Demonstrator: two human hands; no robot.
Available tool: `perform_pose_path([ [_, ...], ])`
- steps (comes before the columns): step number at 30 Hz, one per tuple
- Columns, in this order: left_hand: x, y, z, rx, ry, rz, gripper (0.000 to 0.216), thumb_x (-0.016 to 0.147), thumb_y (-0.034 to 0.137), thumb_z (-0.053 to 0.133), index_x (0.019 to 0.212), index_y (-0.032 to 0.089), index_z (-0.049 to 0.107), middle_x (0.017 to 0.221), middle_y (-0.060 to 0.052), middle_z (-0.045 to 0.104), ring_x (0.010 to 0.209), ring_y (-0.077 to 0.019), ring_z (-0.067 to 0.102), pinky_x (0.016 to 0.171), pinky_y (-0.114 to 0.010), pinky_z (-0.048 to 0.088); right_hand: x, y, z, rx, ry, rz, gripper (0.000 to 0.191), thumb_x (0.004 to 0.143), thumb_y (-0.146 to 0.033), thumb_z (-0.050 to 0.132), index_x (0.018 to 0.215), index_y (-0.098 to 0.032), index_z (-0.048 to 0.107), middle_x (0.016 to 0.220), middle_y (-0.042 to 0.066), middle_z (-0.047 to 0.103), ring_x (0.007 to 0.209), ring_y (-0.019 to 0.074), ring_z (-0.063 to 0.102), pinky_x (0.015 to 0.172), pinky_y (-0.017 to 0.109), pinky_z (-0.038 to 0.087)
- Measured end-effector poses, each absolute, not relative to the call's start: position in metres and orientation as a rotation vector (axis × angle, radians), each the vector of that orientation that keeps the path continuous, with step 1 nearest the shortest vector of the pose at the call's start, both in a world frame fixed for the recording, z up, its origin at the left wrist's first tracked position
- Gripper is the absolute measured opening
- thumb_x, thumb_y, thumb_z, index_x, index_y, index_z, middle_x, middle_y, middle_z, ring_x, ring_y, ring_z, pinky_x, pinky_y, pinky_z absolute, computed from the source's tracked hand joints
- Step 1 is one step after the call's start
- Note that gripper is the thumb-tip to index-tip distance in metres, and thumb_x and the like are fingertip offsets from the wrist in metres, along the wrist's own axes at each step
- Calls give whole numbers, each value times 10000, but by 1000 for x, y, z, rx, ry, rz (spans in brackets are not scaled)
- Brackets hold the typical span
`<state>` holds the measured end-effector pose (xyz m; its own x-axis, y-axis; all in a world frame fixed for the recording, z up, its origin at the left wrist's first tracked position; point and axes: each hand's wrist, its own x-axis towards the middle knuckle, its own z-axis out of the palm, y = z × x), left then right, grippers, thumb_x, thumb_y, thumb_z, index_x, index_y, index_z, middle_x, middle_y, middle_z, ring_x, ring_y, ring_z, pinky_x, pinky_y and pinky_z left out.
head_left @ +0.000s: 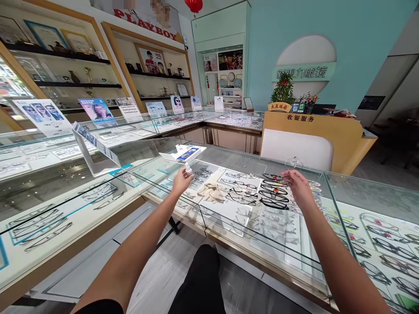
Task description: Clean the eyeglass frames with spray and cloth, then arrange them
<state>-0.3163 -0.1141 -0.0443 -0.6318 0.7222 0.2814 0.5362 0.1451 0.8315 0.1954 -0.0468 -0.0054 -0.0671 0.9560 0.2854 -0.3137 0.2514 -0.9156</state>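
Note:
My left hand [182, 180] is closed round a small white bottle [188, 169], just in front of an opened white and blue box [186, 154] on the glass counter. Thin-framed eyeglasses [293, 162] are gripped in the fingers of my right hand [297, 184], raised above the counter top. Between my hands a crumpled beige cloth [211, 192] lies on the glass. Near it, to the right, is a row of dark-framed eyeglasses [274, 190]; whether they lie on or under the glass I cannot tell.
The glass display counter [229, 237] runs across in front of me, with more frames inside at right. A folded display card [94, 150] stands at left. Behind are a white chair back [296, 148] and a yellow cashier desk [350, 148]. Wall shelves [75, 56] line the left.

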Motion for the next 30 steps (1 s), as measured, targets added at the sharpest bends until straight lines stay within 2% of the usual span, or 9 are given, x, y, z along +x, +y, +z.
perform_pose_path([
  [2, -306, -123, -41, 1283, 2287, 1584, 842, 824, 404, 767, 1535, 135, 406, 1593, -256, 479, 1392, -361, 558, 1155, -500, 460, 196, -47, -5, -735, -1175, 1208, 326, 822, -573, 827, 871, -260, 751, 1031, 65, 793, 937, 235, 718, 804, 364, 552],
  [4, -293, -134, -34, 1507, 2282, 1637, 804, 853, 353, 695, 1572, 167, 389, 1645, -218, 416, 1468, -344, 487, 1208, -476, 415, 196, -46, -5, -732, -1167, 1208, 322, 823, -568, 829, 866, -259, 750, 1027, 61, 793, 921, 227, 714, 809, 361, 548],
  [7, -268, -146, -17, 2069, 1999, 1203, 589, 865, 261, 585, 1452, 220, 574, 1522, -141, 583, 1424, -345, 528, 1211, -490, 407, 196, -46, -4, -724, -1165, 1210, 315, 818, -557, 835, 854, -253, 757, 1012, 58, 791, 898, 215, 709, 829, 358, 542],
  [11, -235, -150, 7, 2374, 1686, 497, 556, 876, 261, 597, 1429, 289, 650, 1479, -96, 650, 1410, -361, 532, 1171, -495, 400, 196, -46, -4, -732, -1183, 1225, 312, 830, -558, 825, 865, -254, 765, 1031, 57, 787, 897, 207, 700, 826, 345, 528],
  [14, -218, -145, 17, 2492, 1568, 194, 483, 890, 266, 613, 1365, 280, 699, 1391, -93, 710, 1350, -345, 561, 1134, -472, 370, 197, -47, -5, -730, -1194, 1239, 308, 838, -561, 820, 877, -260, 769, 1050, 51, 787, 911, 199, 690, 819, 326, 515],
  [17, -210, -137, 22, 2510, 1573, 54, 301, 846, 251, 663, 1125, 231, 773, 1177, -109, 769, 1198, -339, 617, 1070, -452, 364, 197, -47, -5, -726, -1184, 1248, 306, 829, -560, 828, 869, -261, 771, 1037, 45, 789, 902, 191, 679, 803, 313, 504],
  [21, -212, -134, 33, 2465, 1589, 53, 122, 825, 325, 718, 840, 204, 728, 967, -103, 749, 993, -299, 649, 949, -398, 403, 196, -48, -2, -728, -1176, 1251, 319, 812, -567, 836, 879, -260, 780, 1033, 46, 789, 897, 190, 670, 815, 312, 499],
  [26, -219, -133, 60, 2072, 1502, 483, 392, 884, 604, 695, 905, 215, 653, 989, -62, 720, 889, -240, 637, 755, -314, 449, 196, -48, -1, -709, -1171, 1248, 315, 821, -565, 833, 884, -262, 775, 1025, 47, 783, 917, 202, 671, 812, 319, 490],
  [30, -204, -126, 83, 1737, 1312, 902, 462, 813, 616, 800, 918, 217, 591, 884, -15, 687, 779, -184, 623, 699, -279, 457, 197, -48, 1, -700, -1165, 1250, 328, 824, -574, 836, 884, -258, 769, 1035, 51, 781, 911, 204, 662, 804, 323, 485],
])
